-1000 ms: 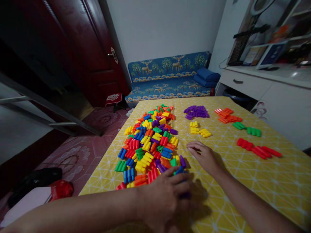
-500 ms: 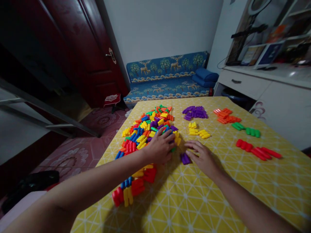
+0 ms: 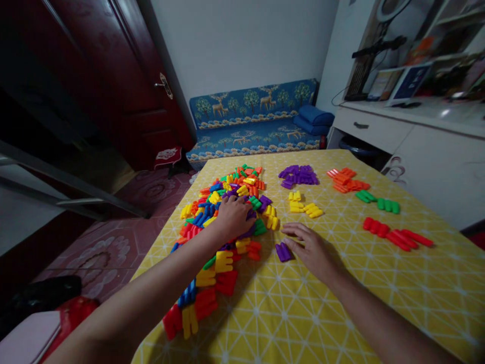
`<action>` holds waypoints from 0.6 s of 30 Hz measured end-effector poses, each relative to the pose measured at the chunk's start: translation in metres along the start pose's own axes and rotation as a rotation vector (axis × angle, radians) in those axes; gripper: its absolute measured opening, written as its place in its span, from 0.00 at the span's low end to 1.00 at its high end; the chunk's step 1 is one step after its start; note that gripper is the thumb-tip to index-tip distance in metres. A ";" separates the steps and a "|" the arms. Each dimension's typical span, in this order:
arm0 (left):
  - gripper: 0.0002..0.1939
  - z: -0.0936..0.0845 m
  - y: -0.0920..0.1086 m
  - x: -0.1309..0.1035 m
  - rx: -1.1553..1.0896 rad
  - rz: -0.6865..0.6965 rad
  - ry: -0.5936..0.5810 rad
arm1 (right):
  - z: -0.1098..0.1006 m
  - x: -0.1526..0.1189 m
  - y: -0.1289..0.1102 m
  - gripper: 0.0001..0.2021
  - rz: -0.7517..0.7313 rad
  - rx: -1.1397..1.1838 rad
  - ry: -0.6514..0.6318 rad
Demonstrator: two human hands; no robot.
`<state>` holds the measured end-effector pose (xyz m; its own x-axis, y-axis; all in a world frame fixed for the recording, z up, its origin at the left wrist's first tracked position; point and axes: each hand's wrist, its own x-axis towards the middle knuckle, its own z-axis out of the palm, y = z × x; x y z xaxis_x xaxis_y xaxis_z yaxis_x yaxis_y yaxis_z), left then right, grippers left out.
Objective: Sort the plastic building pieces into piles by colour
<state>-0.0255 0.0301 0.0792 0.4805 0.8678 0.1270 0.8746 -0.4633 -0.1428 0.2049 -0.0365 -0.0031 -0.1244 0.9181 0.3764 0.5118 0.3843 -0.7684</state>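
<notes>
My left hand (image 3: 235, 218) lies over the mixed heap of colourful plastic building pieces (image 3: 206, 210), palm down. Its fingers are spread and bent onto the pieces; what lies under the palm is hidden. My right hand (image 3: 309, 248) rests low over the cloth with fingers stretched out and a little apart, holding nothing. Close to its thumb and fingertips lies a single purple building piece (image 3: 283, 252). Beyond this hand sit a few yellow pieces (image 3: 303, 206) and a group of purple pieces (image 3: 299, 176).
On the right of the yellow patterned tablecloth (image 3: 295, 313) lie orange pieces (image 3: 345, 180), green pieces (image 3: 379, 202) and red pieces (image 3: 396, 234). A blue sofa (image 3: 250, 131) stands beyond the table. A white cabinet (image 3: 428, 156) is at the right, a dark red door (image 3: 132, 96) at the left.
My left hand has moved left, from the right edge of the heap further over it, uncovering green and yellow pieces there. My right hand stays beside the purple piece. The view has shifted slightly.
</notes>
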 end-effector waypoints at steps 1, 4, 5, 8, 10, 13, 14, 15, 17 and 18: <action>0.19 -0.002 0.001 -0.003 -0.003 0.011 0.010 | 0.000 0.000 0.000 0.10 0.002 0.007 0.000; 0.19 -0.009 0.004 -0.001 -0.007 0.025 0.070 | 0.003 0.001 0.003 0.10 0.001 -0.004 0.013; 0.17 -0.010 0.006 0.004 -0.011 0.033 0.085 | 0.004 0.001 0.005 0.09 0.003 -0.015 0.022; 0.14 -0.005 0.017 0.026 -0.048 0.094 0.059 | 0.005 0.001 0.009 0.09 0.015 -0.041 0.037; 0.17 0.005 0.027 0.042 -0.064 0.112 -0.013 | 0.005 0.001 0.009 0.09 0.017 -0.030 0.028; 0.23 0.023 0.040 0.058 -0.023 0.091 -0.107 | 0.003 0.000 0.007 0.09 0.020 0.017 0.010; 0.23 0.027 0.043 0.061 -0.010 0.081 -0.121 | 0.002 0.000 0.006 0.08 0.022 0.029 0.003; 0.22 0.030 0.044 0.062 -0.001 0.072 -0.124 | 0.002 0.000 0.005 0.08 0.024 0.036 -0.001; 0.20 0.032 0.045 0.063 0.002 0.054 -0.104 | 0.002 0.000 0.004 0.07 0.025 0.042 -0.010; 0.19 0.032 0.045 0.064 -0.001 0.044 -0.090 | 0.002 0.000 0.005 0.07 0.024 0.045 -0.018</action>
<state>0.0420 0.0707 0.0491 0.5103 0.8594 0.0322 0.8532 -0.5011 -0.1448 0.2054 -0.0349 -0.0079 -0.1281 0.9284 0.3489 0.4763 0.3662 -0.7994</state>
